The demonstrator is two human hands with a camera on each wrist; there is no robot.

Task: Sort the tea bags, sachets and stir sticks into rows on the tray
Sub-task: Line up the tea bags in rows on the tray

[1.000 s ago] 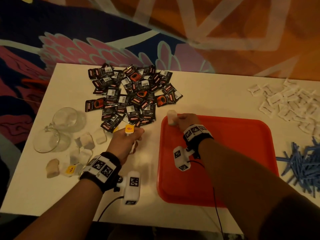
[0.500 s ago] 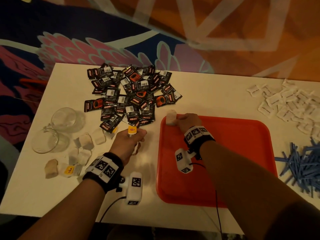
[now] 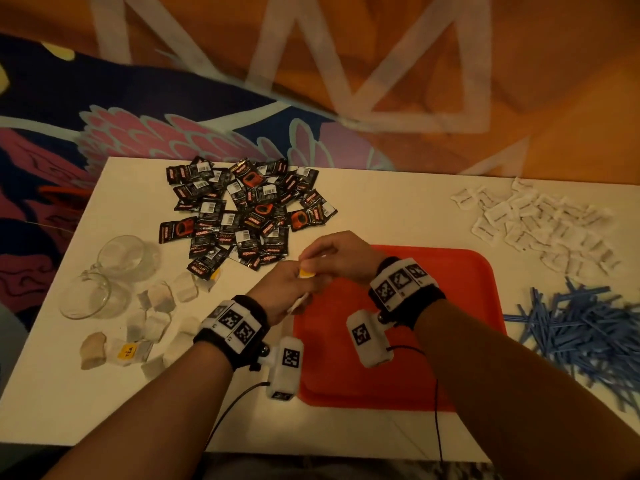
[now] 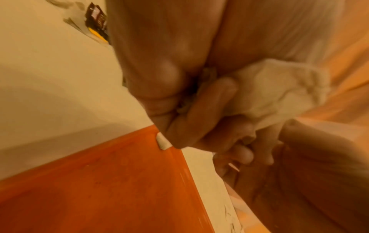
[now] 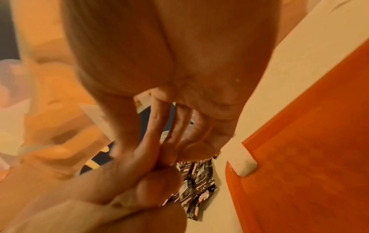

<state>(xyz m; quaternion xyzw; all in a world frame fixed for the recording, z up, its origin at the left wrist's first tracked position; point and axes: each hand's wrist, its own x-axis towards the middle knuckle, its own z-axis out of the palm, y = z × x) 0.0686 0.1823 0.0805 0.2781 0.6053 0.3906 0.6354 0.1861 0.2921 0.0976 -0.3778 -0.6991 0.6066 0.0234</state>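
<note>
While left hand (image 3: 287, 289) fists a tea bag (image 4: 279, 88) at the tray (image 3: 450, 271) far-left corner, right hand (image 3: 341, 254) pinching its yellow tag (image 3: 306, 273), nearer the tray.

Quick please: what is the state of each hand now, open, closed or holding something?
Left hand: closed, holding a tea bag with a yellow tag.
Right hand: fingers pinch that yellow tag.
</note>
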